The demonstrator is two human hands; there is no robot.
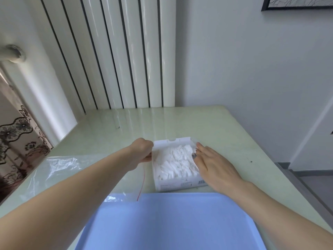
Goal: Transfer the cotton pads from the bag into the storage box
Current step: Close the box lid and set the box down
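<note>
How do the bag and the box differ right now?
The bag lies flat, clear and seemingly empty at left; the box is white, opaque, upright and full of pads. The hands, left and right, flank the box; neither touches the bag. Both rest on the table.

Probably a home: radiator (115,51), floral curtain (19,139).
</note>
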